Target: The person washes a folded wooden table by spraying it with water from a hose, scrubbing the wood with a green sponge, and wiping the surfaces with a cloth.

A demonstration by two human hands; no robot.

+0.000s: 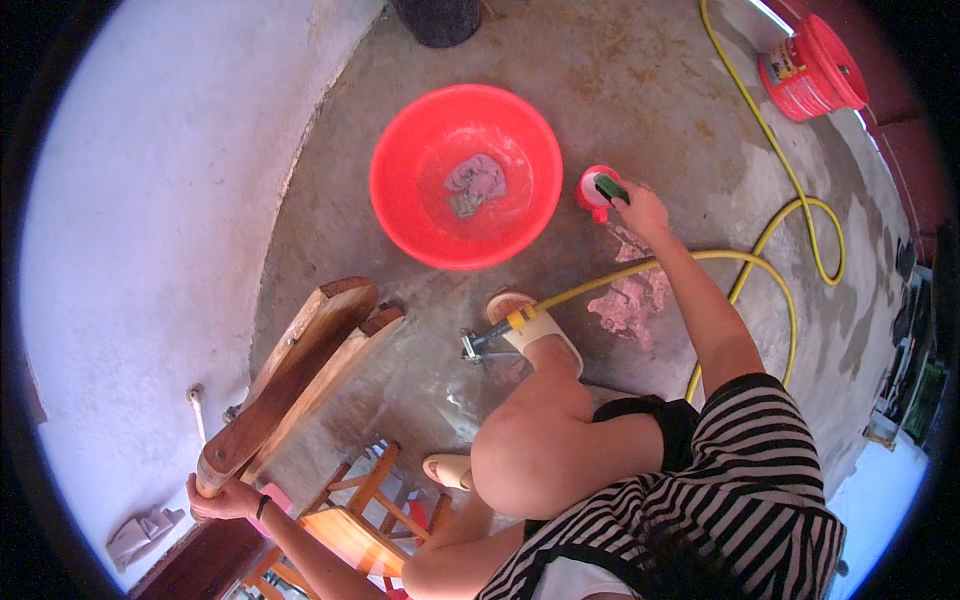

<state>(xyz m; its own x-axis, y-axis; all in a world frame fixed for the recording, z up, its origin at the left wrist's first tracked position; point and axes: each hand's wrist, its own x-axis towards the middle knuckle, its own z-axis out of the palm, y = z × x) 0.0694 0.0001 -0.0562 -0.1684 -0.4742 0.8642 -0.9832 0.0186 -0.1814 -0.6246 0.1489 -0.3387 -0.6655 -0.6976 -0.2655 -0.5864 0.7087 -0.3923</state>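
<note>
At the lower left, my left hand (pixel 229 500) is closed around the near end of a bolted wooden furniture frame (pixel 289 382), which leans at a slant beside the wall. My right hand (pixel 643 211) holds a green-backed brush (pixel 613 189) whose far end is in a small red mug (pixel 582 198). Something whitish shows inside the mug; the bristles are hidden. Left of the mug stands a wide red plastic basin (pixel 390 180) with a wet greyish-pink cloth (pixel 478 182) in its bottom.
A yellow hose (pixel 780 157) loops over the concrete floor (pixel 645 97), its spray nozzle (pixel 491 336) beside my slippered foot. A small wooden stool (pixel 356 536) stands near my left arm. A red bucket (pixel 802 82) and a dark bucket (pixel 439 22) stand farther off. A wet patch (pixel 630 300) glistens below the mug.
</note>
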